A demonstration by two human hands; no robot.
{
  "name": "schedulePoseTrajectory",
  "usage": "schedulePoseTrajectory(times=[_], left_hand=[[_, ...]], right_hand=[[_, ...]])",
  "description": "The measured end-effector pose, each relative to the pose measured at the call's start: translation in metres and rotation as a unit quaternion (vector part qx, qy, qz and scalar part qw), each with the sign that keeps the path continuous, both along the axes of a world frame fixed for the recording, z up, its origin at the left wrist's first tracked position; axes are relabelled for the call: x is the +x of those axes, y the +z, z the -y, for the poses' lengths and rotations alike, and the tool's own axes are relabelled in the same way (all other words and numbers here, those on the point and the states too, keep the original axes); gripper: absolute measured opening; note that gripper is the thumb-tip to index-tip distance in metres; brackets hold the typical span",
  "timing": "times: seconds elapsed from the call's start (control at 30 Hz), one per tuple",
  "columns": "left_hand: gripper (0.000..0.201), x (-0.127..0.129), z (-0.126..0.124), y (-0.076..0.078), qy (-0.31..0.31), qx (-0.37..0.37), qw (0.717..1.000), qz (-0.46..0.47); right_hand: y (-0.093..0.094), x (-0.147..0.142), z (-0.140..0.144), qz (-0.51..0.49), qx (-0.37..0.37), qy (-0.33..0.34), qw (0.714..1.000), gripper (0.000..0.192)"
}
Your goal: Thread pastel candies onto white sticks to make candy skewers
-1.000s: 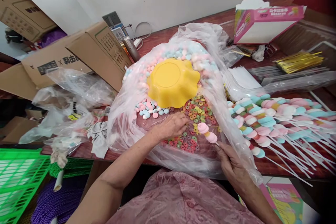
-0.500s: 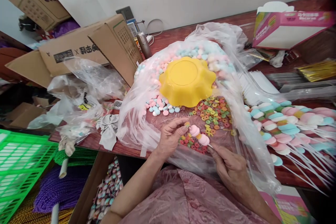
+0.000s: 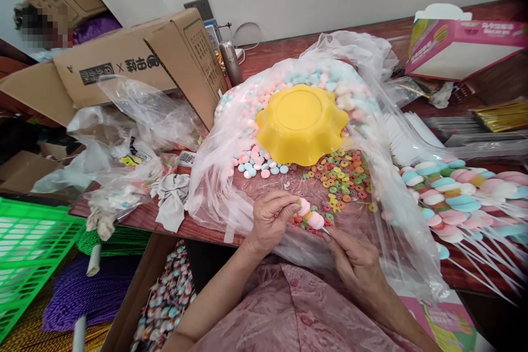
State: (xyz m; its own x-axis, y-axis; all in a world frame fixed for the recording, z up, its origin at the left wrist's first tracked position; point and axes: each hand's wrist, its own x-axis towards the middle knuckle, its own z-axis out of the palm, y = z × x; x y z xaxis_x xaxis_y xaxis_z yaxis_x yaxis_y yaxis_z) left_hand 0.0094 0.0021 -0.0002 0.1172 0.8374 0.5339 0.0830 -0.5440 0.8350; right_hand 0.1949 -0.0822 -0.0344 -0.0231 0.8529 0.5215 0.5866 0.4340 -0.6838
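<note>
Looks like threading to me: right hand [image 3: 352, 256] grips the candy skewer [image 3: 311, 216] low on its stick [image 3: 325, 230], left hand [image 3: 270, 217] pinches its top end, above the plastic sheet [image 3: 220, 206]. Pushing calls for a steady stick, gentle fingers; marshmallows [image 3: 316, 221] probably squash.

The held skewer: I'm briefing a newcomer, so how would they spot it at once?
Find the yellow bowl. Below it in view, between left hand and right hand, is the skewer. Its visible marshmallows are pink; the piled skewers at right include blue.
</note>
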Motion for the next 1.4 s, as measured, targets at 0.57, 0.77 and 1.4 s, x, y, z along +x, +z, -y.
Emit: schedulePoseTrajectory(times=[0.57,0.77,1.4], left_hand=[[0.014,0.01,0.004,-0.007,0.036,-0.177,0.974,0.136],[0.023,0.01,-0.002,0.003,-0.038,-0.338,0.911,0.233],[0.04,0.019,0.012,0.012,-0.14,-0.418,0.85,0.288]], right_hand=[[0.007,-0.015,0.0,-0.098,-0.087,-0.012,0.991,0.021],[0.001,-0.015,-0.002,-0.091,-0.056,0.0,0.994,0.021],[-0.011,0.003,-0.008,0.139,0.015,0.001,0.99,0.028]])
